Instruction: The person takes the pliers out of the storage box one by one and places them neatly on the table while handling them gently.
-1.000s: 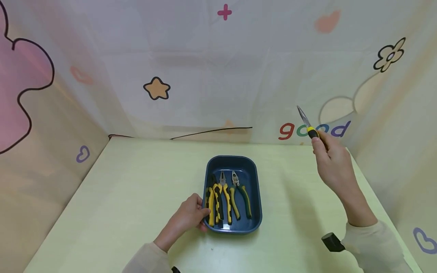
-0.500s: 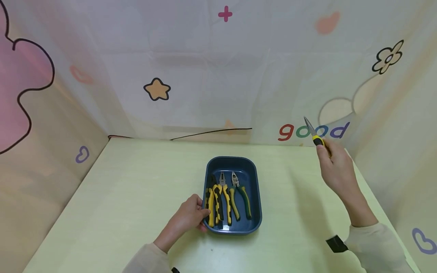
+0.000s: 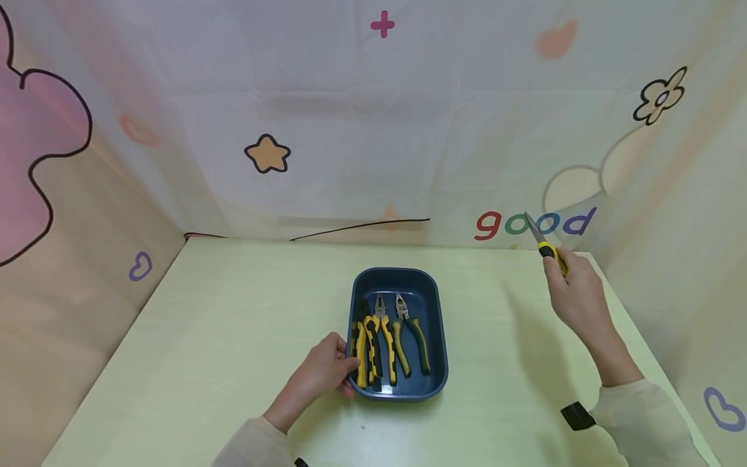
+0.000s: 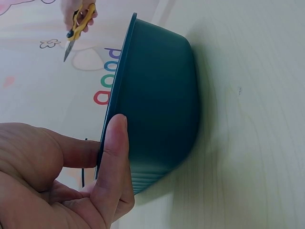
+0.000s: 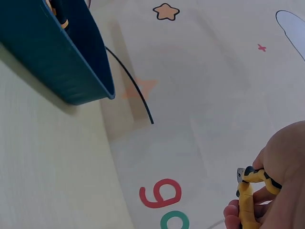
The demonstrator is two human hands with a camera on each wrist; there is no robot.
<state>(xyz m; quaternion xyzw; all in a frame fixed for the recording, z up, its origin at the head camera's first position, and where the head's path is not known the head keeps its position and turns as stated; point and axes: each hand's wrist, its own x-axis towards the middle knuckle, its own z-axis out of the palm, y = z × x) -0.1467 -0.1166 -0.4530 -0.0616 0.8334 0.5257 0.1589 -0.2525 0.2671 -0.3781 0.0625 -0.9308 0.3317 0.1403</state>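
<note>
1. The long-nosed pliers (image 3: pixel 546 250) with yellow-and-black grips are at the right of the frame, raised in my right hand (image 3: pixel 578 292). My fingers are curled round the handles, and the silvery jaws point up and to the left.
2. The blue tray (image 3: pixel 439 353) sits at the lower centre. My left hand (image 3: pixel 320 366) pinches its left rim, near the lower corner, with the thumb over the inside and fingers against the outer wall.
3. In the tray, the green-handled pliers (image 3: pixel 399 344) lie furthest right, jaws toward the top of the frame.
4. Just beside them, in the middle, are the yellow-and-black pliers (image 3: pixel 389 347) with grey jaws, handles spread.
5. Along the left wall, next to my thumb, I see another yellow-and-black handle (image 3: pixel 361 357); its far end is too dark to make out.
6. The pale table (image 3: pixel 233 331) fills the lower part of the frame under the tray.
7. Behind it hangs a printed cloth (image 3: pixel 350 130): an orange star (image 3: pixel 267 154) left of centre, a flower (image 3: pixel 661 97) at upper right, and the word "good" (image 3: pixel 516 224), which the plier tips overlap in the head view.
</note>
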